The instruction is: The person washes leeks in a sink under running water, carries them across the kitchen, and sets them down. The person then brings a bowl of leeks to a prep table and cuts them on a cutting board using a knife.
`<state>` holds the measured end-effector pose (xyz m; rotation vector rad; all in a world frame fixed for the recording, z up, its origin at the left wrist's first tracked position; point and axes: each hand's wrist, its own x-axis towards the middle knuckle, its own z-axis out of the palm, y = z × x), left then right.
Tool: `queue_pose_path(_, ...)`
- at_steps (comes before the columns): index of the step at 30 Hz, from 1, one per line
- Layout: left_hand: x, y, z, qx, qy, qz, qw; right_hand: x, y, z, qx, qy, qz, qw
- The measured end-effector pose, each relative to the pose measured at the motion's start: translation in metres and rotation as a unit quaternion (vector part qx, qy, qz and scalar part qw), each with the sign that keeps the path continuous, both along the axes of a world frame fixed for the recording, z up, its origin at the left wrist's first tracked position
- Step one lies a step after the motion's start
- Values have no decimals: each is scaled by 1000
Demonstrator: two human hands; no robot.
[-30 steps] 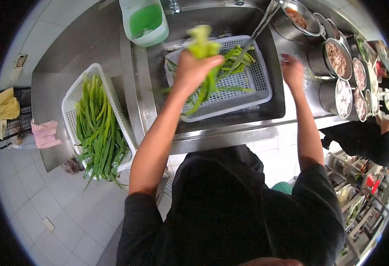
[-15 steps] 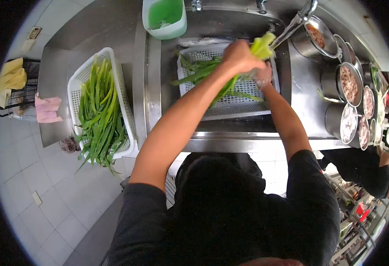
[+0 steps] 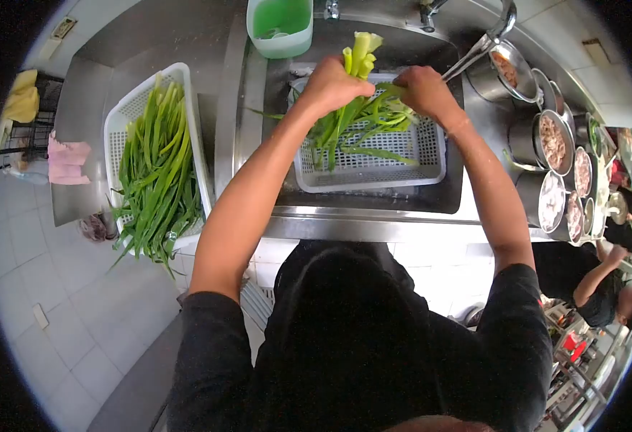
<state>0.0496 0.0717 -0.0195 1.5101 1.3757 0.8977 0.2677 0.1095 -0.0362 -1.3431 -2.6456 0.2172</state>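
Note:
My left hand (image 3: 336, 88) is closed round a bunch of long green leek-like stalks (image 3: 359, 56). Their pale, thick ends stick up above the fist, and the flat green leaves hang below it. Curled at the right, my right hand (image 3: 429, 93) grips leaves at the side of the bunch; its fingertips are partly hidden. Both hands are over a white perforated basket (image 3: 431, 155) in the sink (image 3: 280, 162). More green leaves (image 3: 381, 153) lie in this basket. Water runs from the faucet (image 3: 504, 25) just beyond my right hand.
At the left, a second white basket (image 3: 116, 144) holds many similar stalks. A translucent tub (image 3: 293, 49) of green liquid stands at the sink's back edge. Several metal pots (image 3: 528, 137) with food crowd the right counter. Another person (image 3: 593, 281) is at the far right.
My left hand has moved left, and the bunch now points upward instead of right. My right hand has risen out of the basket to beside the bunch. The view has shifted slightly.

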Motion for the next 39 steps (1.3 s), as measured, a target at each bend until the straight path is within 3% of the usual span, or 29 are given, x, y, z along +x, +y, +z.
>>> queue_pose_path(1, 1, 3, 2, 7, 28, -9, 1000, -8, 0, 15, 4, -1, 9, 1000)
queue_pose_path(2, 3, 8, 3, 14, 56, -19, 998, -22, -9, 49, -85, -21, -52, 995)
queue_pose_path(4, 10, 6, 23, -2, 108, -40, 993, -29, -3, 69, -77, -34, -21, 996)
queue_pose_path(5, 13, 5, 23, -5, 100, -56, 993, -29, -6, 75, -81, -42, -9, 996)
queue_pose_path(7, 19, 12, 19, -7, 85, -88, 992, -32, -12, 94, -115, 33, -56, 991)
queue_pose_path(8, 20, 13, 15, -7, 49, -95, 994, -29, -12, 99, -128, 77, -27, 988)
queue_pose_path(12, 23, -1, 21, 24, -28, -59, 998, -31, -24, 111, -217, 180, -128, 951)
queue_pose_path(15, 24, -9, 21, 12, -37, -15, 999, -28, -28, 114, -263, 224, -118, 931)
queue_pose_path(18, 17, -12, 17, 64, -116, -7, 991, -20, -22, 92, -356, 402, -83, 839)
queue_pose_path(22, -15, -29, 19, 15, -132, 22, 991, -1, -8, 60, -479, 468, -58, 740)
queue_pose_path(24, -31, -43, 29, 19, -175, 69, 982, 9, 7, 7, -411, 396, -99, 815)
queue_pose_path(25, -39, -51, 38, 24, -197, 94, 976, 23, 24, -45, -328, 319, -63, 887)
queue_pose_path(26, -47, -60, 47, 30, -200, 100, 974, 23, 36, -94, -145, 82, -102, 981)
queue_pose_path(28, -63, -75, 65, 46, -208, 109, 971, 22, 43, -159, -127, -54, -95, 986)
queue_pose_path(31, -85, -93, 76, 50, -320, 137, 936, 20, 35, -222, -124, -62, -182, 974)
queue_pose_path(32, -90, -99, 80, 53, -331, 146, 931, 25, 36, -252, -152, 39, -236, 959)
queue_pose_path(35, -106, -114, 94, 57, -363, 178, 913, 9, 19, -199, -152, -50, -190, 969)
queue_pose_path(39, -118, -125, 109, 31, -427, 235, 873, 7, 10, -152, -133, -70, -238, 959)
